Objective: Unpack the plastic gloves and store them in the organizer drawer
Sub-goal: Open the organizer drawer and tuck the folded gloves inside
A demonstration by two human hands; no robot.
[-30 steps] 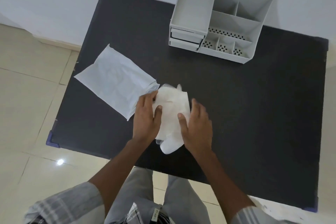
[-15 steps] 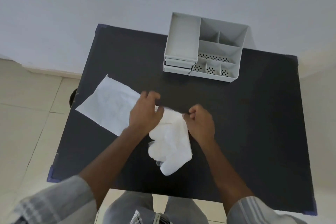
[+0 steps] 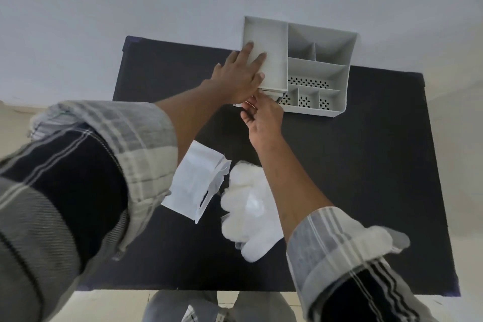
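- White packaging, the empty bag (image 3: pixel 194 185), is seen lying flat on the table (image 3: pixel 379 165), well short of both sets of fingers.
- Beside it the plastic gloves (image 3: pixel 248 214) are left in a loose heap, under the right forearm and not yet stored.
- The left hand (image 3: pixel 236 77) is laid flat, fingers spread apart, on top of the organizer (image 3: pixel 324 70), steadying it.
- The right hand (image 3: pixel 262 115) is curled at the drawer (image 3: pixel 271 92) front; whether its fingertips are clamped there cannot be told.
- The drawer is best pulled straight out while the top is pressed down.
- No brand or writing can be read.
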